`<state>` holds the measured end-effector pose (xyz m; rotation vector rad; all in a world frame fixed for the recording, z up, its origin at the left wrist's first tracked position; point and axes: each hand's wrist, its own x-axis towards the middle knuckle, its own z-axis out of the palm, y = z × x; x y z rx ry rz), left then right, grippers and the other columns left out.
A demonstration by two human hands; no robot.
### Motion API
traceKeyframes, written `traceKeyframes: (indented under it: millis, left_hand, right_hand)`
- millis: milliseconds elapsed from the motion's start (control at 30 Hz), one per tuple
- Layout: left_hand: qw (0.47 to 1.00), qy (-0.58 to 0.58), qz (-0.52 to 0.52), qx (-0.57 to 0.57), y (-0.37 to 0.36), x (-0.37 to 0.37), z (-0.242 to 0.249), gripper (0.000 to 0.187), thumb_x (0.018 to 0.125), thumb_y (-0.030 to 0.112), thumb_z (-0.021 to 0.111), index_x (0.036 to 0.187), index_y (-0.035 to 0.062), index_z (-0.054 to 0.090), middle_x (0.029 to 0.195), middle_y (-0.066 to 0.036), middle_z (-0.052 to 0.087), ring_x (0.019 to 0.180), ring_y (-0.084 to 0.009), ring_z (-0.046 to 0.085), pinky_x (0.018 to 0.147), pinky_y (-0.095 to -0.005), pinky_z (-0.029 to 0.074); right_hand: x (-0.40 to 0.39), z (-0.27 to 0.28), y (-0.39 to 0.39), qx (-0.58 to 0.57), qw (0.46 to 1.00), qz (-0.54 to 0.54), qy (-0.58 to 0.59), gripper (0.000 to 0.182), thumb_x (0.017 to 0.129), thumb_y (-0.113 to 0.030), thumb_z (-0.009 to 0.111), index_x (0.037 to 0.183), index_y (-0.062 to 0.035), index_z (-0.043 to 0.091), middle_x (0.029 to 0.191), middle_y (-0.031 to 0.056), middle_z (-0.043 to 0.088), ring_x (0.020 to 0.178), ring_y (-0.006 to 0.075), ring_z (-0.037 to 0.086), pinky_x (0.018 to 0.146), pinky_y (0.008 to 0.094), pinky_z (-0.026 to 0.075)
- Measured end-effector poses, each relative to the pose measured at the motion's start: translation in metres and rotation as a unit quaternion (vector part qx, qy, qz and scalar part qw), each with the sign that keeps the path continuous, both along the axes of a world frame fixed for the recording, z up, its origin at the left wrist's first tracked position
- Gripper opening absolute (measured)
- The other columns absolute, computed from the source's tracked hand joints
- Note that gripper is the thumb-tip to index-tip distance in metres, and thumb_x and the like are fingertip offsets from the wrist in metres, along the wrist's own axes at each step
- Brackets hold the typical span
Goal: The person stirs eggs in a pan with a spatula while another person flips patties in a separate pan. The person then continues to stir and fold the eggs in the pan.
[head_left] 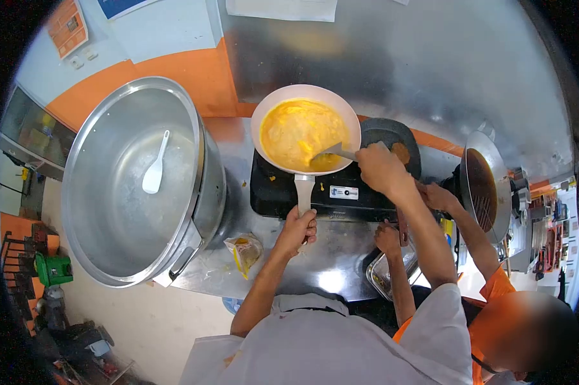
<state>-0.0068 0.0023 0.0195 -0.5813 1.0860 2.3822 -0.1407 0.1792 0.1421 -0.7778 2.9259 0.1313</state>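
Note:
My left hand (297, 231) is wrapped around the pale handle of a light pink frying pan (352, 122). Beaten egg (305, 131), yellow and partly set, covers the pan's bottom. With my right hand (380, 167) I grip a grey spatula (330, 151), its blade dipped into the egg at the lower right. The pan is over the left side of a black portable stove (270, 189), tilted toward the camera. A dark frying pan (382, 130) with a brown piece of food sits on the stove's right side, partly hidden by my right hand.
A big metal pot (103, 212) holding a white rice paddle (153, 173) stands left. An opened packet (244, 251) lies nearby. At right, a co-worker's hand (387, 239) is at the dark pan's handle; beyond are a metal tray (378, 276) and a wok (498, 173) of brown liquid.

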Motion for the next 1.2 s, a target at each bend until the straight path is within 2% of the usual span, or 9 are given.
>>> traceKeyframes:
  millis: [133,333,367,467,533,800,1000,1067,1200]
  left_hand:
    - [1.000,0.004,-0.004,-0.009,0.001,0.000,0.000,0.015,0.093,0.017,0.053,0.089,0.0138,0.039,0.064,0.005,0.038,0.047,-0.0041,0.033,0.040,-0.0229,0.029]
    - [1.000,0.010,-0.003,-0.013,0.001,-0.001,0.000,0.014,0.094,0.016,0.052,0.090,0.0137,0.039,0.063,0.005,0.036,0.047,-0.0042,0.032,0.041,-0.0221,0.028]
    - [1.000,0.008,-0.005,-0.014,0.001,0.000,-0.001,0.014,0.094,0.015,0.052,0.090,0.0137,0.039,0.063,0.006,0.036,0.048,-0.0042,0.032,0.041,-0.0218,0.028]
    - [1.000,0.009,-0.007,-0.007,-0.001,0.000,-0.002,0.013,0.095,0.014,0.051,0.092,0.0139,0.038,0.064,0.006,0.035,0.048,-0.0042,0.032,0.041,-0.0217,0.027]
    - [1.000,0.005,-0.019,0.009,-0.002,-0.001,-0.008,0.015,0.093,0.016,0.053,0.094,0.0131,0.038,0.067,0.002,0.039,0.049,-0.0063,0.036,0.043,-0.0254,0.034]
    - [1.000,0.007,-0.010,0.002,0.000,0.001,-0.013,0.015,0.093,0.015,0.054,0.094,0.0128,0.039,0.067,0.002,0.039,0.049,-0.0063,0.036,0.042,-0.0246,0.033]
    - [0.999,0.027,-0.004,0.019,-0.001,0.002,-0.013,0.013,0.094,0.014,0.052,0.094,0.0125,0.039,0.067,0.002,0.040,0.049,-0.0057,0.037,0.042,-0.0244,0.034]
    - [1.000,0.023,0.002,0.015,-0.001,0.003,-0.009,0.017,0.094,0.015,0.055,0.091,0.0132,0.038,0.067,0.004,0.040,0.050,-0.0054,0.036,0.043,-0.0229,0.031]
    - [0.999,0.025,0.000,0.019,-0.001,0.002,-0.015,0.013,0.093,0.014,0.052,0.093,0.0117,0.040,0.066,0.002,0.041,0.049,-0.0060,0.038,0.041,-0.0246,0.034]
  right_hand:
    - [0.004,-0.004,-0.016,-0.018,0.998,-0.059,-0.020,0.017,0.082,-0.007,0.054,0.087,0.0018,0.068,0.090,0.0240,0.067,0.084,0.0399,0.067,0.073,0.0448,0.056]
    - [-0.017,-0.023,-0.035,-0.036,0.997,-0.065,0.013,0.018,0.084,-0.007,0.053,0.088,0.0000,0.069,0.088,0.0217,0.068,0.083,0.0369,0.068,0.072,0.0448,0.056]
    - [-0.023,-0.023,-0.039,-0.051,0.996,-0.067,-0.011,0.018,0.085,-0.007,0.051,0.091,0.0037,0.064,0.089,0.0250,0.066,0.085,0.0396,0.066,0.075,0.0477,0.054]
    - [-0.034,-0.018,-0.049,-0.071,0.996,-0.056,-0.011,0.019,0.085,-0.007,0.051,0.091,0.0033,0.065,0.090,0.0255,0.065,0.085,0.0402,0.066,0.075,0.0468,0.054]
    - [-0.045,-0.021,-0.056,-0.070,0.996,-0.056,-0.004,0.019,0.085,-0.007,0.051,0.091,0.0030,0.066,0.091,0.0257,0.066,0.086,0.0403,0.066,0.075,0.0469,0.054]
    - [-0.092,-0.033,-0.057,-0.065,0.996,-0.056,0.023,0.019,0.084,-0.008,0.052,0.090,0.0030,0.067,0.095,0.0259,0.066,0.088,0.0413,0.066,0.080,0.0481,0.052]
    - [-0.105,0.012,-0.010,-0.046,0.999,-0.010,-0.013,0.020,0.084,-0.008,0.052,0.091,0.0034,0.066,0.090,0.0264,0.065,0.088,0.0424,0.063,0.080,0.0473,0.051]
    - [-0.087,0.042,0.002,-0.058,0.998,-0.010,-0.021,0.020,0.085,-0.012,0.053,0.090,0.0003,0.067,0.088,0.0230,0.066,0.084,0.0422,0.063,0.076,0.0475,0.051]
    - [-0.058,0.074,0.017,-0.058,0.996,-0.031,-0.059,0.019,0.086,-0.014,0.054,0.089,-0.0013,0.067,0.090,0.0209,0.066,0.080,0.0419,0.063,0.072,0.0463,0.050]
